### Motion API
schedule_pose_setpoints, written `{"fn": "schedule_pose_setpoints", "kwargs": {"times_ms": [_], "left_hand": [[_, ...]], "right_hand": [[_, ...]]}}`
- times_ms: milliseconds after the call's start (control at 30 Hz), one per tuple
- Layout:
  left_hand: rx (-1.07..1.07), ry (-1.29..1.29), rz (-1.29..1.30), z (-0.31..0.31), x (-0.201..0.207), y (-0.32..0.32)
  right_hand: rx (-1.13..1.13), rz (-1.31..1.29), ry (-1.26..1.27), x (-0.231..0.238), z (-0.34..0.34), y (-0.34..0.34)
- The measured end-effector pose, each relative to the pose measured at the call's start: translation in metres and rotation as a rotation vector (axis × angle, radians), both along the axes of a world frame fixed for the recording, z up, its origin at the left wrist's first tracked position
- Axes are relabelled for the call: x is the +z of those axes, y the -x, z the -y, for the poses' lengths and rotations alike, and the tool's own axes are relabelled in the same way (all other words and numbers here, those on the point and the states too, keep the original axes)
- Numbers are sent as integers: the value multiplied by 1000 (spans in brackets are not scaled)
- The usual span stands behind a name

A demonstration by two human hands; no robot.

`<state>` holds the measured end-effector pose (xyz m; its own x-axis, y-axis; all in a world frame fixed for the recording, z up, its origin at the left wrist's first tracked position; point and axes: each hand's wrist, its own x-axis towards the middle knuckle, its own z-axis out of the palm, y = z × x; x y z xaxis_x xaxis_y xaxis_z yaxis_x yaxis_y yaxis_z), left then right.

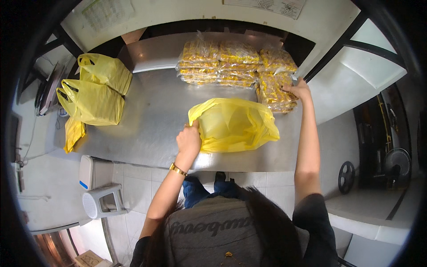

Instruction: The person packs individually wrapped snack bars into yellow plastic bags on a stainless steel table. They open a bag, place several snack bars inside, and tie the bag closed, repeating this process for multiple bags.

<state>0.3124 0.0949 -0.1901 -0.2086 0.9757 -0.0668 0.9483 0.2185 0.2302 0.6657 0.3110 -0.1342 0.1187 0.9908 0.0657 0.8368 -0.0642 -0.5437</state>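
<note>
A yellow plastic bag point(235, 127) lies spread with its mouth open on the metal table. My left hand point(190, 139), with a gold watch on the wrist, is closed on the left edge of its rim. Stretched to the right, my right hand point(300, 90) rests its fingers on the right side of a clear, yellow-patterned packet point(276, 91) at the near end of the stacks. Whether those fingers have closed around the packet is hard to make out. Behind it stand several stacks of similar packets point(218, 62) in clear wrap.
Two filled yellow bags point(91, 104) stand at the table's left end, with a folded yellow bag point(74, 133) beside them. The steel table point(151, 111) ends close to my body. On the floor are a grey stool point(104, 201) and a white bin point(95, 172). A black post point(333, 51) rises at the right.
</note>
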Motion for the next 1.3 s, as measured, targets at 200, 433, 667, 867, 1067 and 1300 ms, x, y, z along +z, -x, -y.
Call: {"fn": "schedule_pose_setpoints", "kwargs": {"times_ms": [200, 433, 667, 867, 1067, 1300], "left_hand": [[-27, 82, 29, 10, 11, -4], [41, 156, 141, 6, -10, -7], [-2, 266, 180, 4, -2, -11], [74, 326, 183, 8, -7, -2], [98, 280, 239, 19, -7, -3], [-110, -46, 414, 26, -97, -2]], "right_hand": [[103, -188, 380, -54, -64, -23], [-40, -230, 281, -49, -51, -6], [51, -567, 449, -69, -61, -29], [59, -654, 450, 3, 2, -4], [127, -1128, 183, 66, 92, 35], [747, -951, -161, 8, 212, 75]]}}
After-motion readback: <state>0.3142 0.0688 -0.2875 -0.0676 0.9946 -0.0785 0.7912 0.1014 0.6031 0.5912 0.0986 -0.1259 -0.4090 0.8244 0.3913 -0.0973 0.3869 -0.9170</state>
